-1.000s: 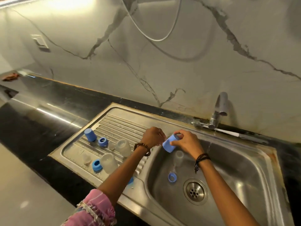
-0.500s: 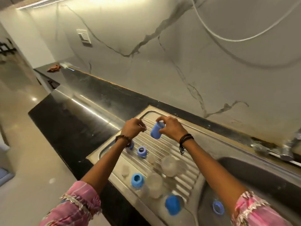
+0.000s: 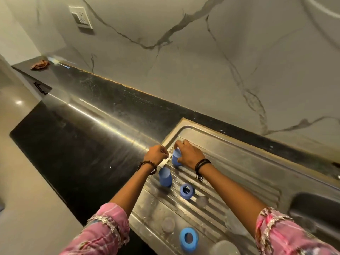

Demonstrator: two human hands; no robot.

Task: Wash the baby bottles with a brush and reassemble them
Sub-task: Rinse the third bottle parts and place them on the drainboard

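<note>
Right hand (image 3: pixel 189 154), frame centre: fingers curled round a blue bottle cap (image 3: pixel 176 159), cap standing on the ribbed drainboard (image 3: pixel 239 173). Left hand (image 3: pixel 156 153) just beside it, fingers curled in, gripping nothing visible. Second blue cap (image 3: pixel 165 176) stands below-left. Two blue collar rings (image 3: pixel 187 191) (image 3: pixel 189 239) lie lower on the drainboard.

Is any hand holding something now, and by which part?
The right hand grips a blue cap by its top, on the drainboard. The left hand seems empty.

Dim warm light, countertop (image 3: pixel 95 115) glare, blurred edges.
</note>
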